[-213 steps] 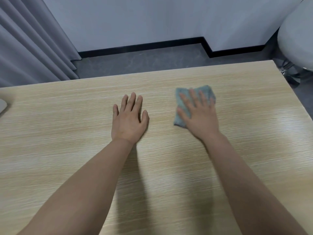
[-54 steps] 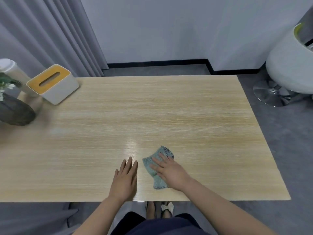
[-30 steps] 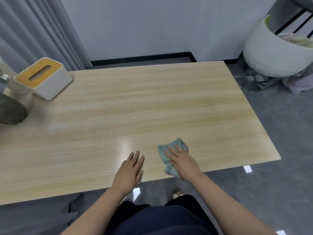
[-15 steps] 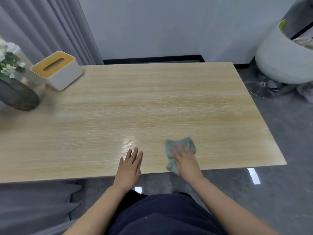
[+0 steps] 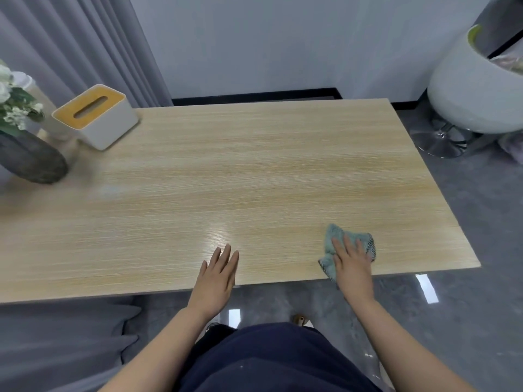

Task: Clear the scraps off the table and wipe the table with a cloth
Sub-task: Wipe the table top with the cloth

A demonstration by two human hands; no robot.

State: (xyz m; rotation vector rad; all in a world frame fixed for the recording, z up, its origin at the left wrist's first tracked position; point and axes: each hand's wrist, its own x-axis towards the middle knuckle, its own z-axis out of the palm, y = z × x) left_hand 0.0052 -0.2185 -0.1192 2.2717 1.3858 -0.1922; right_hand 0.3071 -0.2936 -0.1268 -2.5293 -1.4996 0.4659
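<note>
The right hand lies flat with straight fingers pressing the blue-green cloth onto the table near its front right corner (one corner of the cloth hangs just past the front edge). The left hand rests open, fingers together, at the middle of the front edge, holding nothing. At the back left corner stand a white tissue box and a dark vase of white flowers.
</note>
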